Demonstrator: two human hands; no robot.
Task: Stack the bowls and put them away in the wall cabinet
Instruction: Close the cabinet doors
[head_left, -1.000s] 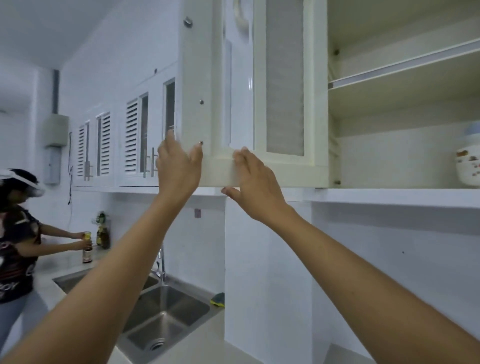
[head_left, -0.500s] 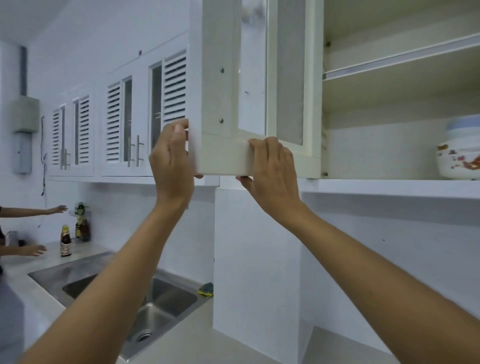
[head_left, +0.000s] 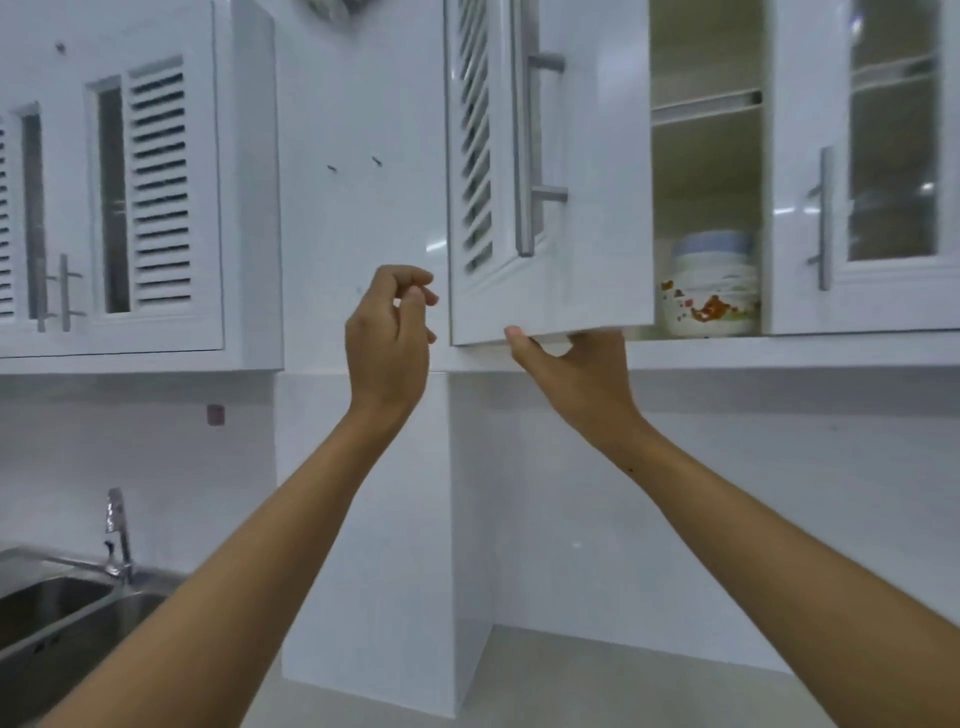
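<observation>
A stack of bowls (head_left: 709, 291), white with a bear print on the lowest and a bluish one on top, stands on the bottom shelf of the wall cabinet (head_left: 706, 156). It shows through a narrow gap beside the cabinet's left door (head_left: 592, 208), which is nearly closed. My right hand (head_left: 576, 371) grips that door's bottom edge from below, thumb under the left part, fingers behind. My left hand (head_left: 389, 338) hangs just left of the door, fingers loosely curled, holding nothing and touching nothing.
The cabinet's right door (head_left: 862, 182) with a glass pane is closed. Another louvred wall cabinet (head_left: 150, 197) hangs at the left. A steel sink (head_left: 57, 613) with a tap (head_left: 117, 530) lies low left. A white column (head_left: 374, 519) runs down to the pale counter (head_left: 571, 680).
The left door has swung from wide open to almost closed. My left hand has let go of its edge; my right hand stayed on the bottom edge. The view turned right.
</observation>
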